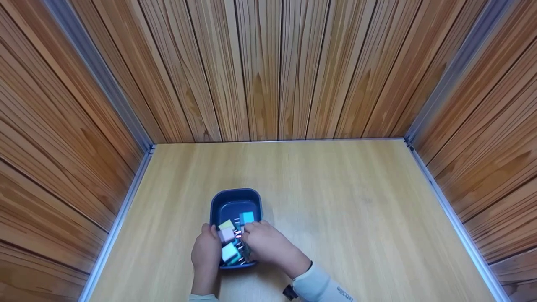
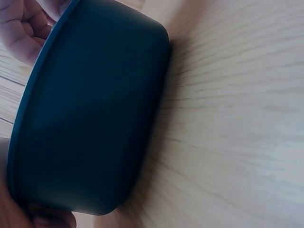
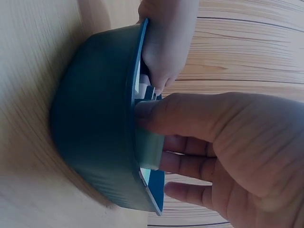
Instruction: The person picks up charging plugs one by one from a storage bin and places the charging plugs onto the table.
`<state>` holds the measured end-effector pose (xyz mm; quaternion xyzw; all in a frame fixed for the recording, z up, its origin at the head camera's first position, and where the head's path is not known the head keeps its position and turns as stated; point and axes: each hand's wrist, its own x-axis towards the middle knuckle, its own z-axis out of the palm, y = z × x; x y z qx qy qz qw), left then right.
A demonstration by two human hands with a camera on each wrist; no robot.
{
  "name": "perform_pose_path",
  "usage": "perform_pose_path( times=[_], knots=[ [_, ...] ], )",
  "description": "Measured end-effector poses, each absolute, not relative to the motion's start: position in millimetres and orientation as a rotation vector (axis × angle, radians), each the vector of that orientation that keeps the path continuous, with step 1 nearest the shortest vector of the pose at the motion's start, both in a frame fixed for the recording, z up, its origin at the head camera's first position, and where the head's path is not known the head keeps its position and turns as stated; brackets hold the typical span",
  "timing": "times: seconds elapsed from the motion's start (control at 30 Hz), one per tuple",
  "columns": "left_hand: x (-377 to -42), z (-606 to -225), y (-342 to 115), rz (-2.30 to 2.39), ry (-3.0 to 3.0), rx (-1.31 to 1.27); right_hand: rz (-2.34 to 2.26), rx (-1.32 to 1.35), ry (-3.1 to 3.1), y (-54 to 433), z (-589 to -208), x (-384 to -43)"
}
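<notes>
A dark blue plastic bin [image 1: 235,193] stands on the table, its near part filled with coloured plug adapters that show metal prongs. My left hand [image 1: 207,248] grips the bin's left rim. Over the right rim reaches my right hand [image 1: 270,245]; in the right wrist view its thumb and fingers pinch a pale green plug adapter [image 3: 149,142] just inside the bin. Around the fingers lie a bright blue adapter [image 1: 247,217], a yellow one [image 1: 225,225], a lilac one [image 1: 227,235] and a pale turquoise one [image 1: 230,251]. The bin's wall hides the contents from the left wrist view.
The light wooden tabletop [image 1: 335,209] extends to both sides of the bin and behind it. Wood-plank walls [image 1: 264,71] with metal edge strips [image 1: 449,205] enclose the table at the back, left and right.
</notes>
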<state>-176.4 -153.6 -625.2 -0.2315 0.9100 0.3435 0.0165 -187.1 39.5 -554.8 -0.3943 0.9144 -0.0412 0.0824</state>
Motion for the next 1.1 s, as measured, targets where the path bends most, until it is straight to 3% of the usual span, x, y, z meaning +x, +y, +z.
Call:
perform_pose_path(
  times=[0.57, 1.1],
  knots=[
    [-176, -624, -155, 1.086, 2.845, -0.704, -0.323, -1.166, 2.792, 64, -547, -201],
    [-176, -625, -154, 1.096, 2.821, -0.705, -0.409, -0.949, 2.94, 88, -541, -223]
  ],
)
